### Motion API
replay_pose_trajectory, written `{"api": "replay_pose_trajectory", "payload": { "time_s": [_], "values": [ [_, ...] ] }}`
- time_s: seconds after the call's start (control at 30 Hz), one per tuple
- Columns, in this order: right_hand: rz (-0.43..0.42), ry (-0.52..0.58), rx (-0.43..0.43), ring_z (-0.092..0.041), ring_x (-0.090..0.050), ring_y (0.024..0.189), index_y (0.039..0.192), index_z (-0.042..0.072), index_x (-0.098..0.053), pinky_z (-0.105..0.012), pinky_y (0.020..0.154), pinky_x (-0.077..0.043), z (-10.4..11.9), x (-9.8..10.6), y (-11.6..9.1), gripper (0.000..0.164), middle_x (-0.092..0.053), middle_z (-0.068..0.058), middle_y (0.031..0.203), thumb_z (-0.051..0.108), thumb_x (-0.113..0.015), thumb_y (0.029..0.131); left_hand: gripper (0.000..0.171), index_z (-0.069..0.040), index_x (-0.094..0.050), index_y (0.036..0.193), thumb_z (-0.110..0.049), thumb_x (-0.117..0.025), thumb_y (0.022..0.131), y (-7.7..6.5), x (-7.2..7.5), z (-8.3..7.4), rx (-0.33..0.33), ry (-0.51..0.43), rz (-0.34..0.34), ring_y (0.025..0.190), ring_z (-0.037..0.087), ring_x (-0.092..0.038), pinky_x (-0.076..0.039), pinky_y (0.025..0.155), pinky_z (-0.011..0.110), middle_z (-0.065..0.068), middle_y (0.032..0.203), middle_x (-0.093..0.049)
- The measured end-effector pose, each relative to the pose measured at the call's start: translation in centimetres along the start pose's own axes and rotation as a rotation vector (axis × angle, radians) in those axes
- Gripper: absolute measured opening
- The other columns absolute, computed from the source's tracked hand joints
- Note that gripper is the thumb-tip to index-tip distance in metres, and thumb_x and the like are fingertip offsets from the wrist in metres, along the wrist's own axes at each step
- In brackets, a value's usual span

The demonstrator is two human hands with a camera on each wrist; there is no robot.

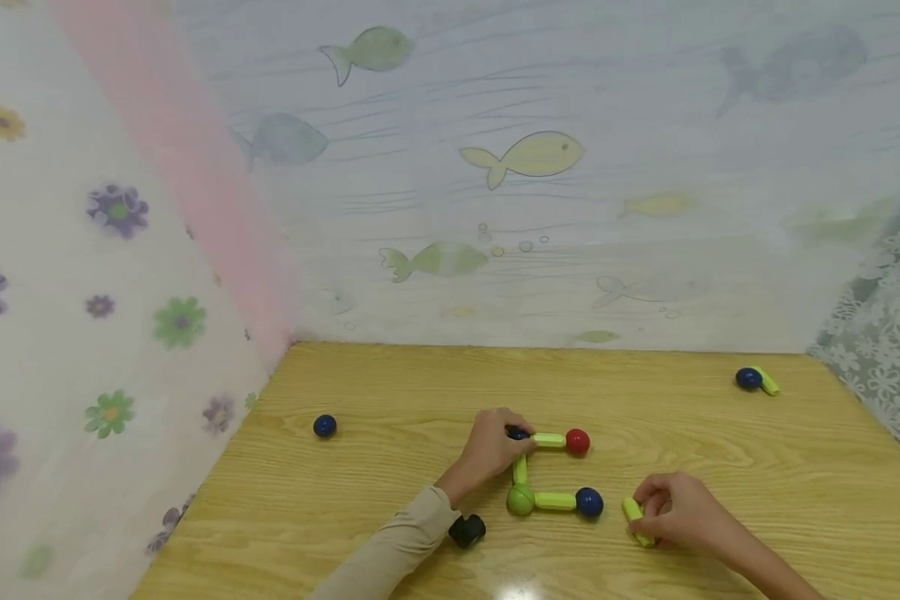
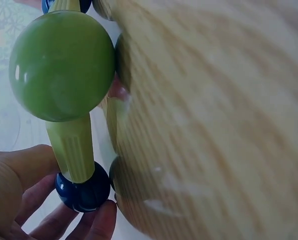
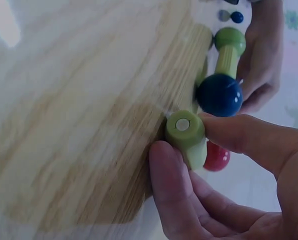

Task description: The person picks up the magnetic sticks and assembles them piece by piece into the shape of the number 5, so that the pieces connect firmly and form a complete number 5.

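Note:
My left hand grips a dark blue ball at one corner of a three-sided shape built from rods and balls. From that ball one yellow-green rod runs right to a red ball. Another rod joins it to a green ball. From the green ball a further rod leads to a blue ball. My right hand pinches a loose yellow-green rod between thumb and fingers; its near end shows a round silvery disc.
A single blue ball lies on the wooden table at the left. At the far right, another blue ball sits against a yellow-green rod. A fish-patterned curtain stands behind the table.

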State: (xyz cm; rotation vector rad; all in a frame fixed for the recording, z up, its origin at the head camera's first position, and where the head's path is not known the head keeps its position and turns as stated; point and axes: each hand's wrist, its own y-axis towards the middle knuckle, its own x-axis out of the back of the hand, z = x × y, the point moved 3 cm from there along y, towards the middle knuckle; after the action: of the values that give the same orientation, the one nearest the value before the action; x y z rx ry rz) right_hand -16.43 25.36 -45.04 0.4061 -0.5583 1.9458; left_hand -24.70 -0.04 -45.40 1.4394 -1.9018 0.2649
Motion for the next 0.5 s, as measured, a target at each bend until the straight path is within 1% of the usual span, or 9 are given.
{"api": "replay_pose_trajectory", "payload": {
  "time_s": [0.1,0.2,0.4,0.5],
  "values": [
    [-0.002,-0.014,-0.017,-0.017,-0.057,0.054,0.089,-0.005,-0.062,-0.03,0.047,-0.051,0.3,-0.5,-0.4,0.027,-0.057,-0.003,0.067,0.011,-0.078,0.075,0.008,-0.01,-0.077,0.089,-0.011,-0.075,0.081,0.0,0.1,0.0,0.002,-0.013,0.0,0.088,0.013,-0.06,-0.05,0.073,0.021,-0.001,0.092,-0.067],
    [0.009,0.009,-0.038,-0.018,-0.057,0.056,0.089,-0.005,-0.062,-0.03,0.048,-0.052,0.6,-1.1,-0.6,0.025,-0.057,-0.003,0.067,0.009,-0.077,0.075,0.008,-0.01,-0.077,0.089,-0.011,-0.075,0.081,-0.1,0.1,0.0,0.005,-0.024,0.0,0.088,0.013,-0.06,-0.05,0.073,0.021,-0.001,0.092,-0.067],
    [0.085,0.182,-0.105,-0.018,-0.061,0.062,0.095,-0.007,-0.062,-0.033,0.055,-0.055,1.0,-2.8,-1.0,0.026,-0.061,-0.005,0.074,0.009,-0.074,0.079,0.008,-0.01,-0.077,0.09,-0.012,-0.075,0.082,0.0,0.1,0.1,0.007,-0.027,0.007,0.089,0.013,-0.06,-0.05,0.076,0.023,-0.001,0.092,-0.066],
    [0.093,0.229,-0.134,-0.018,-0.062,0.064,0.097,-0.007,-0.062,-0.033,0.057,-0.055,1.2,-3.3,-1.0,0.029,-0.063,-0.006,0.076,0.011,-0.074,0.079,0.009,-0.01,-0.076,0.091,-0.014,-0.074,0.083,0.1,0.1,0.2,0.006,-0.024,0.019,0.089,0.013,-0.059,-0.05,0.076,0.023,-0.001,0.092,-0.066]
  ]
}}
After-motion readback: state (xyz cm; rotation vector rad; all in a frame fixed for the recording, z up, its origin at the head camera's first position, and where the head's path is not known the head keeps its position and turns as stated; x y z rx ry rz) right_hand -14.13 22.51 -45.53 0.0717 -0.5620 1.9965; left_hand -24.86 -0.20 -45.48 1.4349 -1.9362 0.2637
